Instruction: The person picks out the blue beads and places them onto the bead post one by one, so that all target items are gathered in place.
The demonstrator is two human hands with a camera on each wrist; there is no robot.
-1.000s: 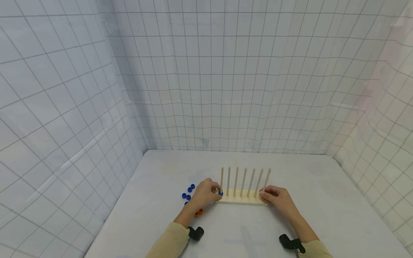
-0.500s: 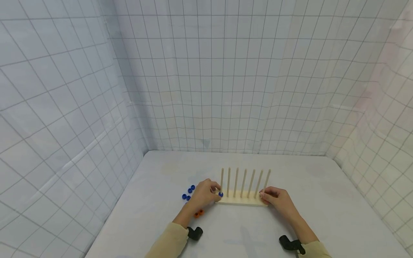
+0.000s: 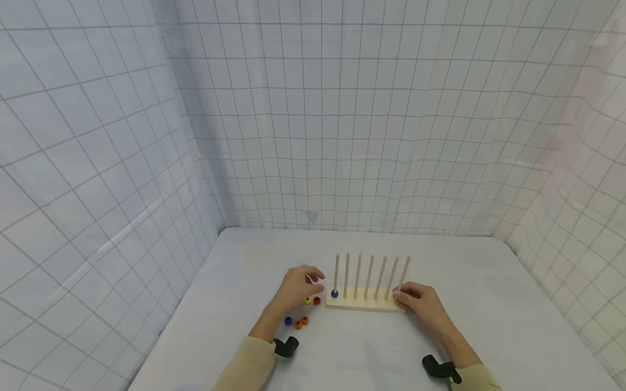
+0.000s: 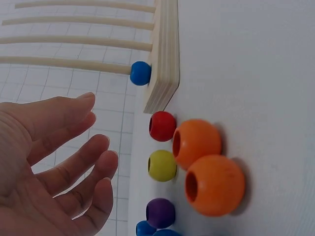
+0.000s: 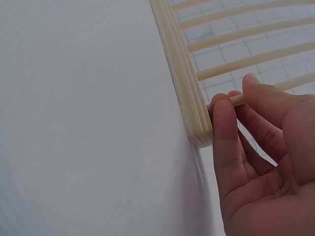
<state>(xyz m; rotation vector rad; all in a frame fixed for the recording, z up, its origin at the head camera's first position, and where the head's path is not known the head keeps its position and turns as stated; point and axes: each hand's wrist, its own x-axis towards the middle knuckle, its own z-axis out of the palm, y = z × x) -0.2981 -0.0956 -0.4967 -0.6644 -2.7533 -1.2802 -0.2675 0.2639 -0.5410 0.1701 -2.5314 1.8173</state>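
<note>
A pale wooden peg rack [image 3: 365, 305] stands on the table, its several upright pegs in a row. At the bottom of its leftmost peg sits a blue bead [image 4: 141, 73]. My left hand [image 3: 296, 285] is just left of the rack, fingers loosely bent and apart, holding nothing. Below it lie a red bead [image 4: 162, 126], a yellow bead [image 4: 162, 165], two orange beads [image 4: 215, 186] and a purple bead [image 4: 161, 213]. With thumb and fingers, my right hand [image 3: 423, 301] grips the rightmost peg [image 5: 237, 101] low down, at the end of the rack's base.
Another blue bead [image 3: 288, 321] lies beside the orange ones; the left hand and forearm hide other beads in the head view. White sheets with a grid pattern [image 3: 313, 136] enclose the white table [image 3: 469, 282] at the back and sides.
My left hand has let go of the blue bead at the base of the leftmost peg and moved left, away from the rack. The right hand has kept its place.
</note>
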